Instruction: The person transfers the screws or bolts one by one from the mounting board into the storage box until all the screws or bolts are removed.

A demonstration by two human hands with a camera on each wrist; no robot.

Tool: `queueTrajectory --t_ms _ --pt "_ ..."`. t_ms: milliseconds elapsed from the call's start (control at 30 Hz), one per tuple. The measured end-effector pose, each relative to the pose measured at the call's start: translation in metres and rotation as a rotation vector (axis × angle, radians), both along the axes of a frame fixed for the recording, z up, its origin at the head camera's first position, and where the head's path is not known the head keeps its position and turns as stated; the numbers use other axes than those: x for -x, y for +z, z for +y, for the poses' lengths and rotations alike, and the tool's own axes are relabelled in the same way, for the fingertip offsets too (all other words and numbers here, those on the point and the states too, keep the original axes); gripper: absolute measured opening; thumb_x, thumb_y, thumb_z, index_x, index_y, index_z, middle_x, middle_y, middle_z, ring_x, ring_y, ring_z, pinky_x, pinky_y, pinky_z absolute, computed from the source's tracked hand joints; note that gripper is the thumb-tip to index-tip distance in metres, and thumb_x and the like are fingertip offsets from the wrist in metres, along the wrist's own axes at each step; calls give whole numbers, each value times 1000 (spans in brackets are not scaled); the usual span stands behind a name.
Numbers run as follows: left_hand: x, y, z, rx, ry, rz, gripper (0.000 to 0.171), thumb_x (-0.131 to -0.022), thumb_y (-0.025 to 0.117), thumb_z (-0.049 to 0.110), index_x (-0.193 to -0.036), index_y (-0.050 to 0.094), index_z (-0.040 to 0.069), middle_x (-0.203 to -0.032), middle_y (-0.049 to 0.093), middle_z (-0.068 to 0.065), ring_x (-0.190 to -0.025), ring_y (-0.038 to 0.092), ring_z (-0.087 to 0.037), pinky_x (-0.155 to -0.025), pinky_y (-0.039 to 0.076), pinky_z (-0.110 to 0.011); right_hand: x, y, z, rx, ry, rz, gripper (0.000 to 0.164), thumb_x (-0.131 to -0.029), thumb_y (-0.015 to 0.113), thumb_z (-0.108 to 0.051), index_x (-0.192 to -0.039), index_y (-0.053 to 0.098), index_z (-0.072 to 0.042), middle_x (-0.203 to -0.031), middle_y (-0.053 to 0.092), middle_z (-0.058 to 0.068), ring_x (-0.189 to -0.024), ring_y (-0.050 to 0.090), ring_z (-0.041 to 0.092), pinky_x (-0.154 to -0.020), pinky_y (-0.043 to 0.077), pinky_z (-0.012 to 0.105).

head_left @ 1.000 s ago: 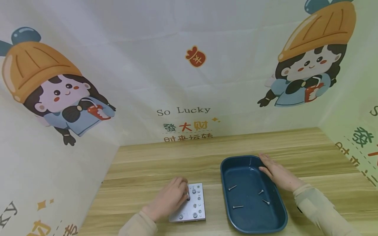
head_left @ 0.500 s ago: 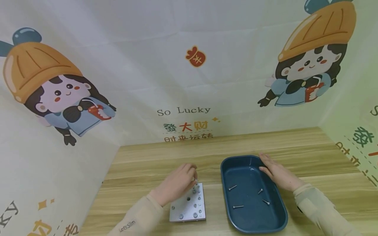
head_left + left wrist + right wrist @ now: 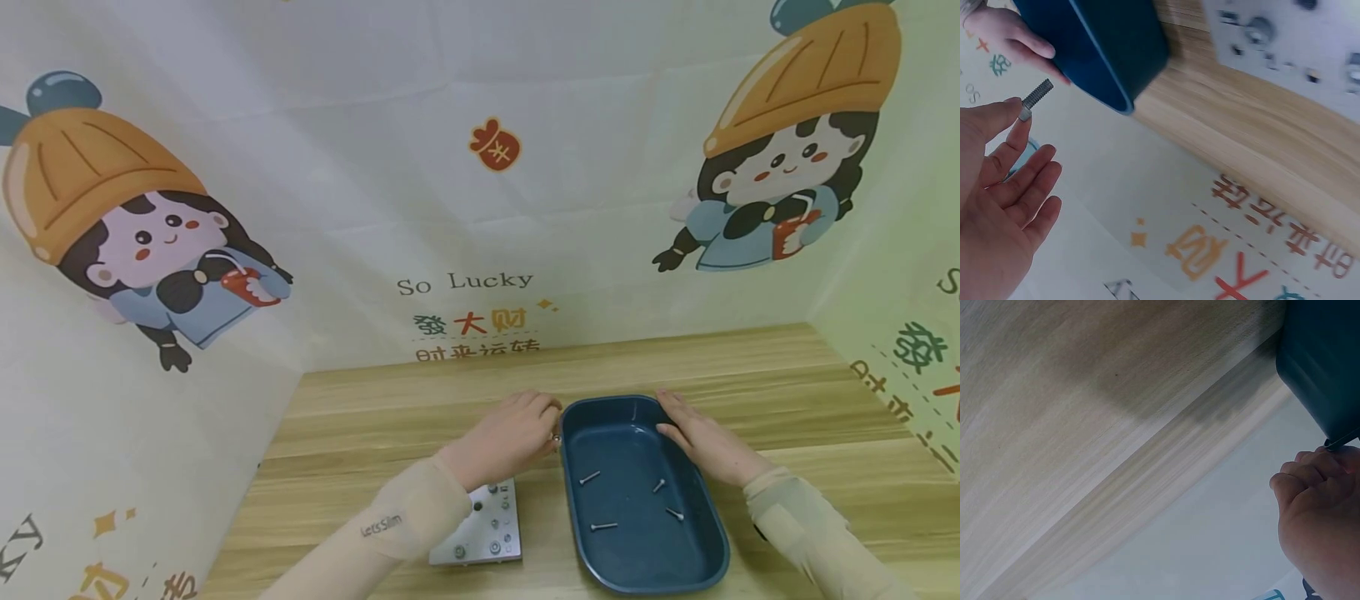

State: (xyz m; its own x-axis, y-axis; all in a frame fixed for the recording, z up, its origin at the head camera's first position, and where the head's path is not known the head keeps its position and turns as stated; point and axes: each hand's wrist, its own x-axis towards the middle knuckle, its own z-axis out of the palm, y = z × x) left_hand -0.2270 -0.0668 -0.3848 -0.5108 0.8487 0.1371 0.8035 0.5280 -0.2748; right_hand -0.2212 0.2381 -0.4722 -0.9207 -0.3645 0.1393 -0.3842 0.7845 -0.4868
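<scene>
Fingers (image 3: pixel 1013 149) of the left hand (image 3: pixel 510 433) pinch a metal screw (image 3: pixel 1037 95) by its head—thumb on one side, index finger on the other—with the threaded shank pointing to the upper right of the left wrist view. The other three fingers are bent loosely and hold nothing. In the head view this hand is right of the frame's lower centre, just beside the upper left corner of a blue tray (image 3: pixel 637 554); whether the screw touches the rim cannot be told.

The right hand (image 3: pixel 708 446) grips the tray at its upper right corner, thumb over the inner edge and fingers outside.

Four more screws (image 3: pixel 603 526) lie apart from one another on the tray floor, two toward its left side and two toward its right. Left of the tray, at the bottom centre of the frame, a silver metal plate (image 3: pixel 476 533) lies flat on the wood-grain worktop (image 3: pixel 360 417), set with bolts and showing a dark round hole (image 3: pixel 477 506). The left sleeve (image 3: pixel 420 504), pale and lettered, covers its upper part. A printed cloth (image 3: pixel 360 192) hangs behind—cartoon figures at upper left and upper right.
</scene>
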Motion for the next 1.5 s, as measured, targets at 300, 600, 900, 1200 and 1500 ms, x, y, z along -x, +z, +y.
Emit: queueTrajectory --t_ms 300,600,900,1200,1500 --pt "5 -6 41 129 -45 5 20 -100 57 35 -106 63 17 -118 62 1 -111 57 -15 -102 47 -27 2 -3 1 -2 -3 -9 57 -103 51 -20 -146 32 14 -151 31 35 -139 28 54 -111 31 66" --pt "9 -27 66 236 -119 -40 21 -100 57 35 -107 65 17 -107 63 5 -99 58 -10 -88 50 -20 2 -2 0 -6 -10 -7 57 -103 51 -20 -145 33 14 -151 32 35 -139 30 54 -110 34 65" --pt "9 -35 76 279 -106 -117 25 -101 55 38 -112 63 18 -113 64 7 -106 59 -9 -96 48 -19 2 -2 -2 -11 -9 -10 58 -103 51 -21 -146 33 14 -151 31 35 -139 30 54 -110 34 65" --pt "12 -36 54 159 -66 -158 21 -100 58 33 -108 63 15 -107 62 4 -100 57 -10 -89 49 -20 1 -2 -2 -4 -12 1 57 -103 51 -21 -146 33 13 -151 31 35 -139 30 54 -110 33 65" --pt "9 -18 22 -59 25 -289 23 -101 57 24 -118 62 8 -116 64 -2 -109 61 -13 -96 50 -20 0 -2 1 -7 -5 31 56 -102 53 -17 -144 34 15 -149 34 36 -138 32 54 -110 34 64"
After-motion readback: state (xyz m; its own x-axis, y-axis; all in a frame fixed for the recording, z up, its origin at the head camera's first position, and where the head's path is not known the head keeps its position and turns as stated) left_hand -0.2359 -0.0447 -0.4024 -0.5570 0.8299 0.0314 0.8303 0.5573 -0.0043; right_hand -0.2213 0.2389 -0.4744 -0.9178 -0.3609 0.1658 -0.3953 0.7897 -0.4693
